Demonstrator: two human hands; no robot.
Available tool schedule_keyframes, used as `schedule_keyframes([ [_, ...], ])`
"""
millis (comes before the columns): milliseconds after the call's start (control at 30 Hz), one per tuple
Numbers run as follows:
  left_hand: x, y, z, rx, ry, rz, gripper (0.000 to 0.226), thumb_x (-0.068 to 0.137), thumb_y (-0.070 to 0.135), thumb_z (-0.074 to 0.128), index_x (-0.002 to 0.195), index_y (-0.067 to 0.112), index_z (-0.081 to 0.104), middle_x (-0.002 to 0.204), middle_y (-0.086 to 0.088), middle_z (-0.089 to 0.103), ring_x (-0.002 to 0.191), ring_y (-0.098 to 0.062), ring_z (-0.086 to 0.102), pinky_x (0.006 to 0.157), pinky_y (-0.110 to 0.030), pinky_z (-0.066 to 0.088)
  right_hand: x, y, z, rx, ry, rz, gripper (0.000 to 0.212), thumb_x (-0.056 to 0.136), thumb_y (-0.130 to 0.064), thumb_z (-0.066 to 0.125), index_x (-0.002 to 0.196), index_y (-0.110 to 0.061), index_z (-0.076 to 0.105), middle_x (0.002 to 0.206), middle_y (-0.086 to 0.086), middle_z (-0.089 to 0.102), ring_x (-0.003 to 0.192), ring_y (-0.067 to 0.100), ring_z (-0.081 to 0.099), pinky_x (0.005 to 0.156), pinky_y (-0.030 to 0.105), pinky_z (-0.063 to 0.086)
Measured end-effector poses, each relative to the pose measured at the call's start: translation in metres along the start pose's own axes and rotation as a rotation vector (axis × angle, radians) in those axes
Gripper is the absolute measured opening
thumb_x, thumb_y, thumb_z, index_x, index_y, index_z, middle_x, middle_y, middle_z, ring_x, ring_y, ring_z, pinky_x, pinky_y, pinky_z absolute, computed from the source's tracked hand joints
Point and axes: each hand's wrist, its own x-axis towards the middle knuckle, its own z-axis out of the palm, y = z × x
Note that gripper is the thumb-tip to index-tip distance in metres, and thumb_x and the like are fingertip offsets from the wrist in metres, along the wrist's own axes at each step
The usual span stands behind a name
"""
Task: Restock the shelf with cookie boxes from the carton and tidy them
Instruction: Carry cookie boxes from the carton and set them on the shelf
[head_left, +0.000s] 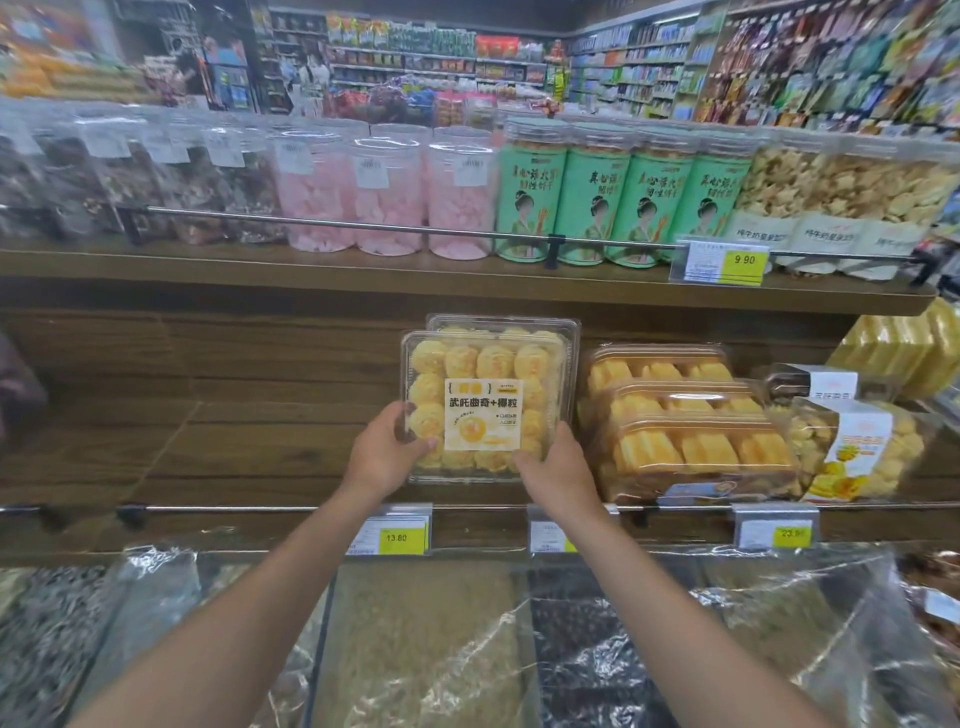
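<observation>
My left hand (387, 452) and right hand (553, 467) clamp the lower corners of a square clear-plastic cookie box (485, 374), thumbs on its glossy front; it stands on the wooden shelf (234, 447); a second box (501, 323) sits behind at 12 o'clock; oblong plastic trays (696, 447) sit at 3 o'clock.

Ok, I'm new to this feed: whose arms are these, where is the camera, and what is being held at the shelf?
There is no machine. One camera on a person's head looks forward and down, so the two bare arms are the wearer's. The left hand and right hand grip the lower corners of a clear cookie box, held upright at the wooden shelf, with a second box just behind it. Stacked pastry boxes sit to its right. The carton is not in view.
</observation>
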Motion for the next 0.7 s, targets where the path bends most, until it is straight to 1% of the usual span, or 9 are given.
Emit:
schedule_keyframes([
  [67, 0.002, 0.002, 0.001, 0.01, 0.006, 0.009, 0.051, 0.087, 0.03, 0.086, 0.132, 0.028, 0.061, 0.109, 0.003, 0.075, 0.1, -0.018, 0.072, 0.086, -0.043, 0.062, -0.002, 0.005, 0.002, -0.108, 0.014, -0.042, 0.06, 0.091, -0.031, 0.07, 0.144, -0.026, 0.042, 0.144, -0.001, 0.045, 0.12, 0.023, 0.059, 0.097, 0.034, 0.05],
  [100, 0.002, 0.004, 0.002, 0.014, 0.012, 0.014, 0.049, 0.088, 0.029, 0.085, 0.13, 0.027, 0.061, 0.108, 0.003, 0.074, 0.099, -0.019, 0.072, 0.081, -0.039, 0.062, -0.002, 0.006, 0.001, -0.139, 0.025, -0.049, 0.063, 0.091, -0.033, 0.071, 0.146, -0.027, 0.04, 0.145, 0.001, 0.04, 0.121, 0.024, 0.059, 0.1, 0.035, 0.049],
  [133, 0.002, 0.006, 0.004, 0.015, 0.019, 0.016, 0.047, 0.089, 0.028, 0.085, 0.128, 0.026, 0.06, 0.107, 0.003, 0.073, 0.097, -0.018, 0.071, 0.074, -0.034, 0.06, -0.001, 0.007, 0.0, -0.159, 0.035, -0.054, 0.067, 0.092, -0.034, 0.071, 0.149, -0.026, 0.037, 0.147, 0.002, 0.037, 0.122, 0.026, 0.058, 0.098, 0.034, 0.049],
  [200, 0.0, 0.009, 0.008, 0.013, 0.048, 0.007, 0.042, 0.09, 0.025, 0.083, 0.122, 0.021, 0.055, 0.105, 0.007, 0.067, 0.092, -0.013, 0.067, 0.063, -0.027, 0.053, -0.001, 0.009, 0.001, -0.21, 0.028, -0.048, 0.075, 0.093, -0.035, 0.069, 0.154, -0.023, 0.027, 0.153, 0.005, 0.033, 0.121, 0.027, 0.059, 0.088, 0.032, 0.049],
  [267, -0.002, 0.01, 0.013, 0.03, 0.083, -0.004, 0.04, 0.091, 0.026, 0.083, 0.111, 0.014, 0.051, 0.101, 0.005, 0.064, 0.091, -0.017, 0.065, 0.063, -0.03, 0.051, -0.007, 0.01, 0.007, -0.271, 0.022, -0.069, 0.085, 0.091, -0.038, 0.068, 0.157, -0.022, 0.017, 0.157, 0.003, 0.029, 0.121, 0.027, 0.059, 0.085, 0.034, 0.052],
  [367, -0.001, 0.007, 0.018, 0.072, 0.104, -0.01, 0.041, 0.09, 0.03, 0.084, 0.101, 0.014, 0.048, 0.095, -0.003, 0.063, 0.086, -0.023, 0.062, 0.064, -0.033, 0.046, -0.015, 0.014, 0.015, -0.414, -0.015, -0.106, 0.093, 0.09, -0.046, 0.063, 0.161, -0.021, 0.009, 0.163, 0.003, 0.022, 0.133, 0.028, 0.052, 0.098, 0.045, 0.054],
  [467, 0.0, 0.009, 0.02, 0.078, 0.099, -0.004, 0.042, 0.089, 0.031, 0.084, 0.098, 0.015, 0.047, 0.092, -0.002, 0.058, 0.081, -0.018, 0.054, 0.063, -0.032, 0.041, -0.012, 0.015, 0.016, -0.504, -0.075, -0.101, 0.088, 0.093, -0.049, 0.061, 0.161, -0.02, 0.013, 0.168, 0.005, 0.014, 0.138, 0.03, 0.048, 0.106, 0.046, 0.049],
  [567, 0.0, 0.014, 0.021, 0.081, 0.103, -0.003, 0.043, 0.089, 0.032, 0.085, 0.093, 0.019, 0.043, 0.093, -0.001, 0.057, 0.082, -0.017, 0.053, 0.061, -0.028, 0.036, -0.005, 0.015, 0.013, -0.525, -0.086, -0.1, 0.09, 0.093, -0.052, 0.058, 0.163, -0.024, 0.008, 0.172, 0.003, 0.006, 0.145, 0.029, 0.041, 0.109, 0.048, 0.047],
  [700, 0.004, 0.017, 0.025, 0.071, 0.074, -0.004, 0.043, 0.089, 0.032, 0.084, 0.096, 0.017, 0.045, 0.101, -0.007, 0.062, 0.083, -0.019, 0.056, 0.061, -0.03, 0.041, 0.001, 0.013, 0.008, -0.532, -0.067, -0.114, 0.088, 0.093, -0.052, 0.058, 0.162, -0.025, 0.01, 0.171, 0.003, 0.011, 0.145, 0.028, 0.041, 0.108, 0.048, 0.048],
])
